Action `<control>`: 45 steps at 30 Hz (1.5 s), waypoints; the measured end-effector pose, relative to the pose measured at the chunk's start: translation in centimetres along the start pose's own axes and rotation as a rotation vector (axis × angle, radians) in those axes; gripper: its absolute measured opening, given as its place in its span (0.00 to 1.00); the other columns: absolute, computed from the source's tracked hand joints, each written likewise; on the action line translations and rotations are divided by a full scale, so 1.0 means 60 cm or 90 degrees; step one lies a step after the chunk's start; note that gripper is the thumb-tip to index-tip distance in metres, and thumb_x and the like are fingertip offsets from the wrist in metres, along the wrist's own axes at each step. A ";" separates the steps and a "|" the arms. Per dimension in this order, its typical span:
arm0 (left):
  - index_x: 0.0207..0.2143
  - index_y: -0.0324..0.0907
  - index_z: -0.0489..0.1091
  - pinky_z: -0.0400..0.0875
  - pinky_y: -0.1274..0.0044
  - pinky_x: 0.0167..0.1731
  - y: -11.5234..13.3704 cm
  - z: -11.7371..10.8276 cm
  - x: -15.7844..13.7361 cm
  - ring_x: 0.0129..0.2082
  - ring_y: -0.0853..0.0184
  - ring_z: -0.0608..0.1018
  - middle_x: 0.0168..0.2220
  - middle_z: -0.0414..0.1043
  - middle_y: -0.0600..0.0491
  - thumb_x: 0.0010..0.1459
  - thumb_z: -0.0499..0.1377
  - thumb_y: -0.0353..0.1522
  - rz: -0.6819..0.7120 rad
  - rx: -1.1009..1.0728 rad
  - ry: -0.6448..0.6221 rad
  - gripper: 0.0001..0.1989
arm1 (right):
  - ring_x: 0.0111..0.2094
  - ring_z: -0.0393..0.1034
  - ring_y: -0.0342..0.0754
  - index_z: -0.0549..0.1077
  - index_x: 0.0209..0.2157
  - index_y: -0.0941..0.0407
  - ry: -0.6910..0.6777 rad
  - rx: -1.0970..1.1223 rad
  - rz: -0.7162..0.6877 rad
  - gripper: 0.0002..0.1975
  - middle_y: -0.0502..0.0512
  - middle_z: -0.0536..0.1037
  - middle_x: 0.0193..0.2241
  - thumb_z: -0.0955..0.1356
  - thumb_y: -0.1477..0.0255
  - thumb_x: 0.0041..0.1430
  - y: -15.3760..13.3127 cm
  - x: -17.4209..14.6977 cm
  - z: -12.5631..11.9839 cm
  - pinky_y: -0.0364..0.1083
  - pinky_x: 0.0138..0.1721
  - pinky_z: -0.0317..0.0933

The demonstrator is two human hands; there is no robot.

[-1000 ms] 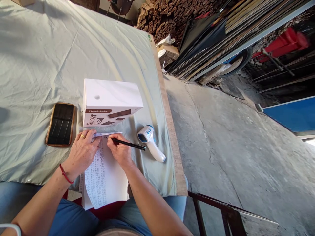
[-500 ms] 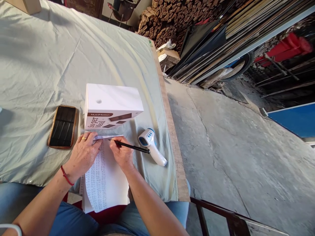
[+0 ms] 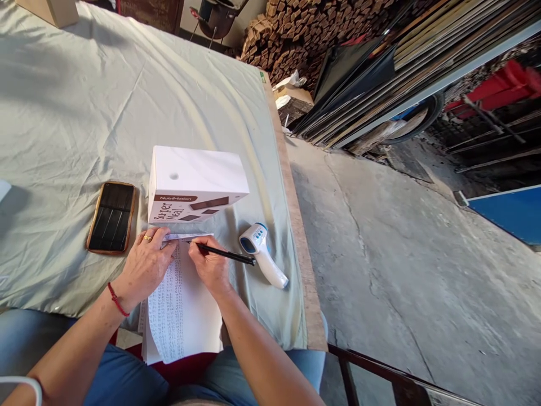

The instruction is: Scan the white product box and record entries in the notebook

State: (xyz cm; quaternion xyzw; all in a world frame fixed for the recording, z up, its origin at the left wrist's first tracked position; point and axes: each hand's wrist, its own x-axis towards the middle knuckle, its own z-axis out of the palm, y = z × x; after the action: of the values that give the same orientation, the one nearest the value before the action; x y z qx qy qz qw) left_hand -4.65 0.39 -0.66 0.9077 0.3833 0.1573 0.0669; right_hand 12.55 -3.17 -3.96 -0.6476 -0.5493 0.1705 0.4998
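Handwritten columns cover the left part of a white paper sheet (image 3: 198, 316), which lies over other sheets and hangs past the table's front edge. At its top, my left hand (image 3: 150, 259) has its fingers closed on the folded strip of paper, thumb toward the writing. A black pen (image 3: 230, 255) is pinched in my right hand (image 3: 210, 265), its tip at the paper just below the fold. Right of that hand lies a white and blue infrared thermometer (image 3: 264, 256). Behind the paper stands a white box (image 3: 198, 175) printed "Super Meal". A phone (image 3: 111, 217) in a brown case lies to the left.
A pale wrinkled cloth (image 3: 84, 113) covers the table, whose wooden edge (image 3: 296, 225) runs along the right. A cardboard box (image 3: 53, 12) sits at the far left corner. Stacked firewood (image 3: 296, 34) and leaning boards (image 3: 359, 90) stand beyond, beside the concrete floor (image 3: 393, 248).
The camera view has shifted slightly, so the surroundings appear a little further right. Both hands keep almost the same place on the paper, and the pen has barely moved.
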 end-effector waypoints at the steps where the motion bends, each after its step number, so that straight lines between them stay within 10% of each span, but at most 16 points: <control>1: 0.47 0.42 0.75 0.73 0.60 0.50 0.000 0.000 0.000 0.52 0.52 0.73 0.52 0.70 0.43 0.62 0.58 0.26 0.003 0.003 -0.003 0.12 | 0.23 0.67 0.44 0.71 0.27 0.53 0.002 0.001 -0.001 0.07 0.48 0.74 0.21 0.65 0.67 0.57 0.001 0.000 0.000 0.44 0.28 0.66; 13: 0.47 0.42 0.76 0.71 0.64 0.53 0.004 -0.019 -0.004 0.53 0.57 0.73 0.53 0.70 0.44 0.67 0.55 0.32 -0.032 0.007 -0.111 0.11 | 0.25 0.72 0.47 0.74 0.35 0.54 0.049 0.026 -0.063 0.08 0.51 0.78 0.26 0.67 0.64 0.62 0.001 -0.015 -0.010 0.46 0.27 0.69; 21: 0.52 0.41 0.73 0.69 0.63 0.56 0.004 -0.032 -0.011 0.55 0.55 0.71 0.56 0.68 0.43 0.66 0.55 0.30 -0.027 -0.008 -0.156 0.14 | 0.37 0.73 0.53 0.76 0.40 0.55 -0.035 -0.324 -0.252 0.10 0.59 0.79 0.34 0.63 0.70 0.68 -0.028 -0.025 -0.102 0.51 0.41 0.67; 33: 0.45 0.41 0.74 0.73 0.59 0.54 -0.035 -0.006 -0.010 0.55 0.52 0.72 0.55 0.69 0.43 0.59 0.61 0.27 0.015 -0.077 -0.053 0.11 | 0.36 0.73 0.54 0.78 0.40 0.53 -0.146 -0.504 -0.081 0.12 0.56 0.78 0.31 0.65 0.77 0.59 0.001 -0.037 -0.107 0.51 0.39 0.61; 40: 0.33 0.44 0.66 0.75 0.65 0.40 -0.071 -0.010 -0.006 0.36 0.60 0.75 0.35 0.70 0.51 0.61 0.57 0.30 -0.095 -0.155 0.145 0.02 | 0.52 0.69 0.62 0.71 0.55 0.57 0.046 -0.553 0.127 0.24 0.66 0.74 0.52 0.67 0.67 0.58 0.033 0.001 -0.172 0.55 0.49 0.62; 45: 0.51 0.41 0.62 0.76 0.63 0.42 -0.087 0.008 -0.001 0.46 0.55 0.76 0.48 0.69 0.43 0.61 0.59 0.41 -0.208 -0.270 0.317 0.20 | 0.48 0.73 0.61 0.72 0.54 0.59 -0.100 -0.511 0.284 0.25 0.66 0.78 0.47 0.68 0.69 0.55 0.069 0.017 -0.193 0.52 0.45 0.64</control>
State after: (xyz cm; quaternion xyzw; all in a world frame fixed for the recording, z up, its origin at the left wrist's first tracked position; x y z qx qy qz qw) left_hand -8.05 3.99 -2.41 0.7344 0.4862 0.4368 0.1828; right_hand 24.05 -7.20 -1.94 -0.8773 -0.4553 0.0964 0.1174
